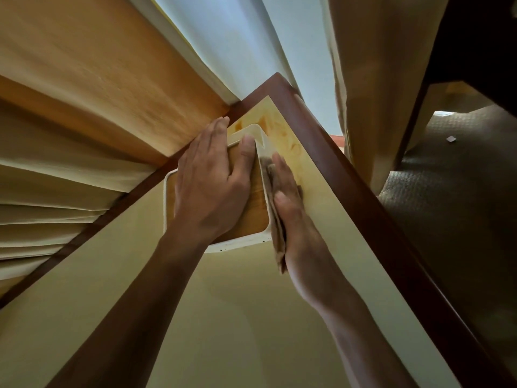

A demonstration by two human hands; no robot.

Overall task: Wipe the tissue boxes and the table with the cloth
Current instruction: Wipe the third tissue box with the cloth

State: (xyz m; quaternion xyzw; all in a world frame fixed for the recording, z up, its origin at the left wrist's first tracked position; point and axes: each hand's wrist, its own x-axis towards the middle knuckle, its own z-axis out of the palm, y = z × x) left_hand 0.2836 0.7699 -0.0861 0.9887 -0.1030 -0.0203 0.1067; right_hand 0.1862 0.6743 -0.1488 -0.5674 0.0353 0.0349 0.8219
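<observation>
A white tissue box (237, 243) with a wooden top stands near the far corner of the pale yellow table (223, 317). My left hand (209, 186) lies flat on the box's top, thumb hooked over its far right edge, holding it down. My right hand (291, 214) presses a folded brown cloth (277, 228) against the box's right side wall, fingers stretched along it. The cloth hangs down below my palm.
The table has a dark brown wooden rim (363, 197) along its right and far edges. Cream curtains (84, 107) hang close behind the table at the left and back. Past the right edge, dark carpet (461, 191) lies below, with a furniture leg (402, 135).
</observation>
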